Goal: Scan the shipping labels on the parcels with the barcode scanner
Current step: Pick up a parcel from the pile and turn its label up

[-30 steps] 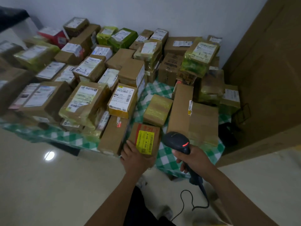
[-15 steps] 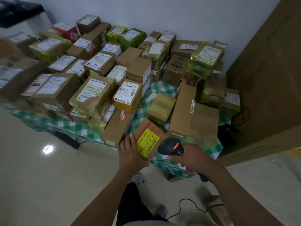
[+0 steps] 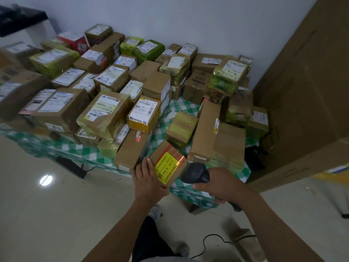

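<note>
Tilting a small parcel (image 3: 164, 155) up at the near edge of the table (image 3: 171, 114), left hand (image 3: 149, 183) in a holding grip on its side, to turn the yellow label (image 3: 167, 170) toward the barcode scanner (image 3: 195, 173) clenched in the grip of the right hand (image 3: 224, 184); casting a red line, seemingly across the label's upper corner.

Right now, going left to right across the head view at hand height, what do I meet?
At that height: light glare on the floor → left hand → parcel with the yellow label → barcode scanner → right hand → large cardboard box.
</note>
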`<state>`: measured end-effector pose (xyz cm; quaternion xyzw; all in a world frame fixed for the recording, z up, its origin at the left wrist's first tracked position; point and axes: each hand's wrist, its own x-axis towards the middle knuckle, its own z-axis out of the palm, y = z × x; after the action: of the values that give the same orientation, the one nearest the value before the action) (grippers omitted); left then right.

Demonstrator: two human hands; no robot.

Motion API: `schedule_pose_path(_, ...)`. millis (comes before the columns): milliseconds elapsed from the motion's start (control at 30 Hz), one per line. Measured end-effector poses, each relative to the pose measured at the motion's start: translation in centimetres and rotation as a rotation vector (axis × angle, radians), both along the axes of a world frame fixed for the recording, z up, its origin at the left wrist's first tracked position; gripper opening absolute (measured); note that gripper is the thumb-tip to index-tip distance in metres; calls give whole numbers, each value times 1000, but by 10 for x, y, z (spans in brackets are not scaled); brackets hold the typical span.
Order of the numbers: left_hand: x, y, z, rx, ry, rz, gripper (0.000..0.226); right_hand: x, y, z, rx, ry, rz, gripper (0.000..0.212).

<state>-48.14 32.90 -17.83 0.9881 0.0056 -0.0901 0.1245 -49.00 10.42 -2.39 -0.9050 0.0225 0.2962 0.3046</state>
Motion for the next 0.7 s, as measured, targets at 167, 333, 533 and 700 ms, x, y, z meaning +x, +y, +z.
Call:
schedule_pose_path(167,2,-2,0,19,-4,9,125,0,-1,2,28,13,-20,32)
schedule_pose_path(333,13,-10,-5,23,39,81,124,2,-2,4,89,-43,-109,32)
schedule_pose_path(533,34,-35,12,20,124,278,126,11,0,6,341,-124,-349,16)
schedule_pose_path(700,47,-35,22,12,37,289,108,28,5,10,532,-110,-491,20)
